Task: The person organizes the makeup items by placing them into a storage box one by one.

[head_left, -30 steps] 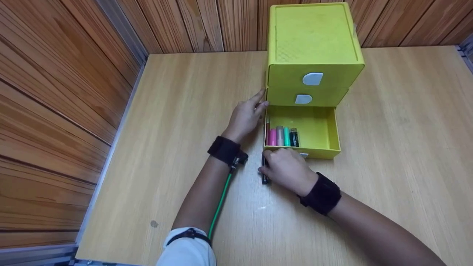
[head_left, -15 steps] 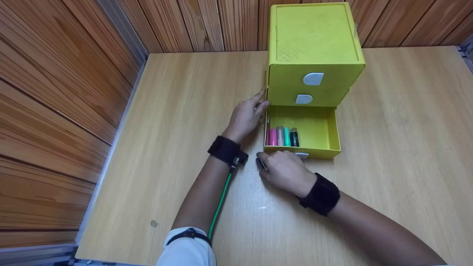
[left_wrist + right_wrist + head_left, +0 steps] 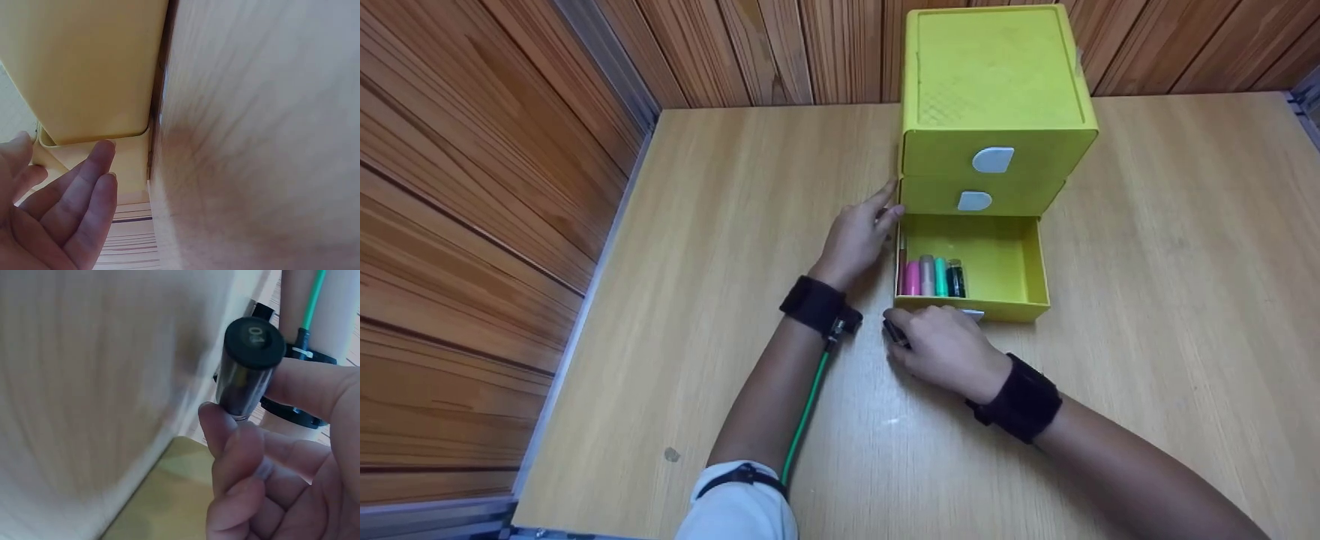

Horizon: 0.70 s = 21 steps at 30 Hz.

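My right hand (image 3: 949,349) pinches a black cosmetic tube (image 3: 242,371) between thumb and fingers, just in front of the pulled-out bottom drawer (image 3: 1005,309). In the right wrist view the tube shows a glossy black end with pale digits and a dark, shiny body. My left hand (image 3: 856,240) rests against the left side of a yellow-green drawer unit (image 3: 997,75), its fingers fairly straight. Along the drawer's left side lie a brown stick (image 3: 902,270), a pink tube (image 3: 913,278), a grey tube (image 3: 927,276), a green tube (image 3: 940,277) and a black tube (image 3: 956,279).
The two upper drawers, with white handles (image 3: 993,160), are closed. The unit stands on a wooden table (image 3: 720,225) against a back wall of wood planks (image 3: 840,52); a similar wall (image 3: 472,225) rises on the left. A green cable (image 3: 806,420) runs along the left forearm.
A second ago the black tube pointed toward the person below the right hand. It has since been turned, its near end drawn up between the fingers. The left hand stays in place.
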Each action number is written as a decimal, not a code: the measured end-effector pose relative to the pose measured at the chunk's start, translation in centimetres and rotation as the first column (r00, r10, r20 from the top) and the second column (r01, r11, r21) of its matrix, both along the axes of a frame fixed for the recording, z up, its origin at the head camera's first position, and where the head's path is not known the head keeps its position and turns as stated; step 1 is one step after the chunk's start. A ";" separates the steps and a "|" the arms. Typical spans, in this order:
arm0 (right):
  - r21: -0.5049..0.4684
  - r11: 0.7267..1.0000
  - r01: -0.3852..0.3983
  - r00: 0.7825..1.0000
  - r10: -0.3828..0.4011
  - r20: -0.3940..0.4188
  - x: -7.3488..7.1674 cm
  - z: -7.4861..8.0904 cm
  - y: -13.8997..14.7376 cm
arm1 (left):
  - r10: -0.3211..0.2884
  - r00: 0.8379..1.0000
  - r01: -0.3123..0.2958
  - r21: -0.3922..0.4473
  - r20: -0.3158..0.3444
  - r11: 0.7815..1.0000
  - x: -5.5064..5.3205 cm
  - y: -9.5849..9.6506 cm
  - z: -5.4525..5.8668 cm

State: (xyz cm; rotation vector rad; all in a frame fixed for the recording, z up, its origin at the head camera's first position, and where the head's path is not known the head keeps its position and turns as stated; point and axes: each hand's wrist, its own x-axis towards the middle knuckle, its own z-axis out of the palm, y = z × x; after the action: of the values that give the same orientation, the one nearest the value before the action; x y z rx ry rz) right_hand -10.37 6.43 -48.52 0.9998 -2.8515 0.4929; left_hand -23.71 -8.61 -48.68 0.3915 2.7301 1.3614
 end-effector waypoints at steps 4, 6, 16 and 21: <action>-0.012 1.000 0.007 1.000 -0.008 -0.004 0.2 0.4 0.2 | -0.001 1.000 0.001 -0.014 -0.013 1.000 0.0 0.0 0.0; -0.011 1.000 0.013 1.000 -0.013 -0.001 0.2 0.6 0.3 | 0.000 1.000 -0.001 -0.026 -0.019 1.000 0.0 0.0 0.0; -0.052 0.997 0.060 0.997 -0.058 0.047 0.3 1.6 1.1 | 0.009 1.000 -0.010 -0.050 -0.027 0.999 -0.1 0.1 -0.1; -0.112 0.989 0.094 0.993 -0.085 0.086 0.1 2.4 1.7 | 0.009 1.000 -0.009 -0.044 0.003 0.999 0.0 0.1 0.1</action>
State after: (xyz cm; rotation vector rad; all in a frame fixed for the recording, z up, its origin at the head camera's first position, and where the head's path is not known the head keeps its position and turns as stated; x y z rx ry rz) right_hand -10.22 8.16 -46.11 0.8476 -2.8837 0.6962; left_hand -23.76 -8.51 -48.63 0.3742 2.7573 1.3005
